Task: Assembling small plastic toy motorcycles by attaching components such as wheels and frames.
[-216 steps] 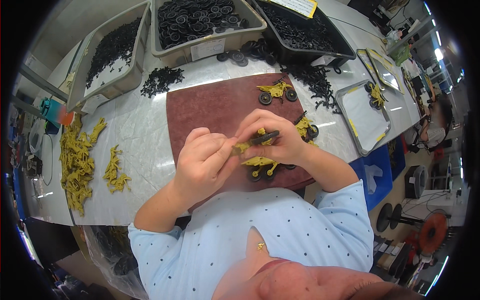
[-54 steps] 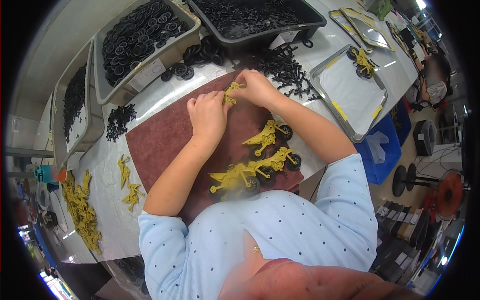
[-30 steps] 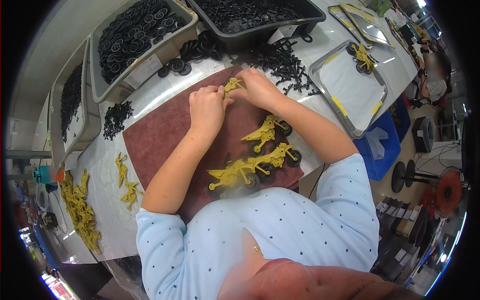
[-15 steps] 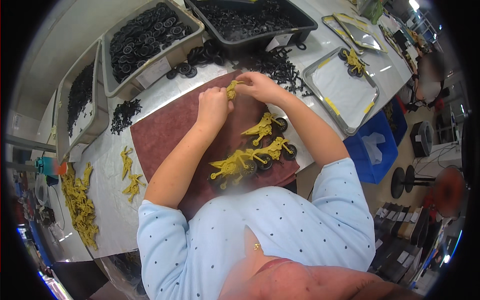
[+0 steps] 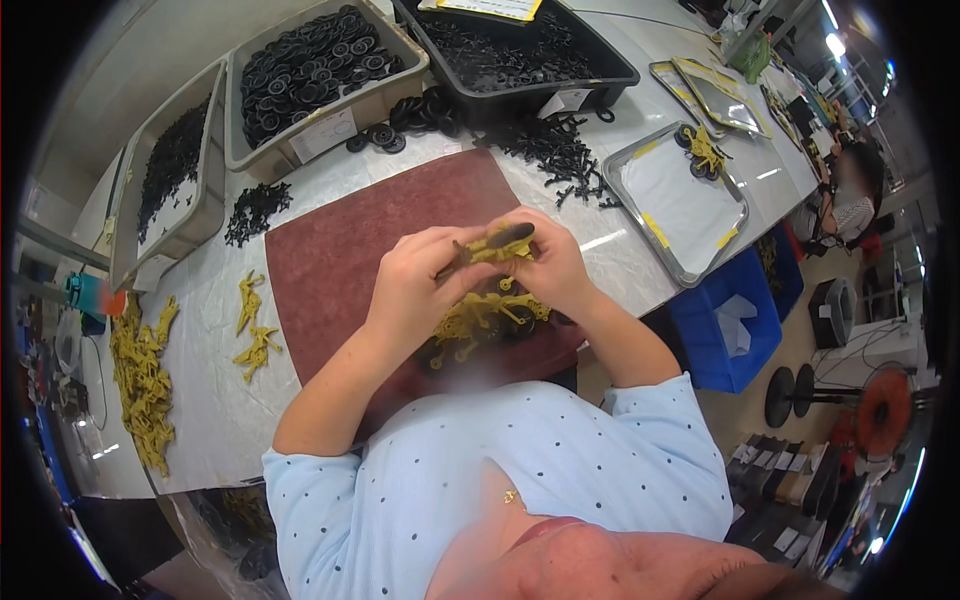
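Between my two hands is a yellow toy motorcycle [image 5: 488,250] with a black wheel, blurred and partly covered by fingers. My left hand [image 5: 415,278] pinches its left end, and my right hand [image 5: 556,268] is closed round its right end. Right below them, several more yellow toy motorcycles [image 5: 488,322] with black wheels lie close together on a dark red cloth [image 5: 350,220]. My hands hide part of that group.
Grey tubs of black wheels [image 5: 315,70] and small black parts [image 5: 172,165], plus a black tub [image 5: 510,55], line the back. Loose yellow parts [image 5: 140,385] lie left. A metal tray [image 5: 690,225] holding a toy motorcycle [image 5: 703,150] sits right; a blue bin [image 5: 735,340] stands below.
Both hands have come nearer my body from the cloth's far edge, with the yellow piece. A black wheel now shows on it. The whole view has shifted slightly.
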Motion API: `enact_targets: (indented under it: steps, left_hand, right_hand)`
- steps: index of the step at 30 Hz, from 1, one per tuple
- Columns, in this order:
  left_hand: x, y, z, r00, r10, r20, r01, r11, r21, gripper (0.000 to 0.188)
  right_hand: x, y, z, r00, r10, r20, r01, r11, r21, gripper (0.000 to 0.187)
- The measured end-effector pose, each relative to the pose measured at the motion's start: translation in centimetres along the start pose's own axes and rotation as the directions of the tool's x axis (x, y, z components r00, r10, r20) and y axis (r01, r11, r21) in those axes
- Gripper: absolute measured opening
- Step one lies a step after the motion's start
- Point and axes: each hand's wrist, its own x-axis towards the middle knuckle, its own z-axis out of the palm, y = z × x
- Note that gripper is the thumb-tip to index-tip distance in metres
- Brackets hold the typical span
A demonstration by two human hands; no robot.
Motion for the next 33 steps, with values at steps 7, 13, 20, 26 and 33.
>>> enact_targets:
  steps: [7,13,20,26,33]
  left_hand:
    - [-2.5,2.4,-0.7,0.992,0.112,-0.064,-0.108,0.992,0.06,0.02]
    - [-3.6,4.3,-1.0,0.972,0.225,-0.069,-0.223,0.974,0.038,0.019]
    - [-3.6,4.4,-1.0,0.978,0.206,0.003,-0.206,0.976,0.064,0.023]
    - [-5.4,4.7,-1.1,0.997,0.072,-0.023,-0.072,0.997,-0.027,0.031]
    - [-5.5,4.8,-1.3,0.907,0.405,-0.119,-0.286,0.797,0.532,0.027]
  right_hand:
    - [-2.2,-1.6,2.0,0.973,-0.223,-0.052,0.226,0.972,0.069,0.047]
    - [-5.3,-3.4,3.1,0.961,-0.25,-0.12,0.261,0.961,0.091,0.04]
    - [-6.0,-2.9,3.3,0.952,-0.245,-0.184,0.275,0.947,0.166,0.037]
    - [-6.0,-2.4,3.1,0.963,-0.225,-0.147,0.258,0.926,0.276,0.044]
    - [-5.7,-2.8,3.1,0.774,-0.475,-0.418,0.366,0.875,-0.316,0.073]
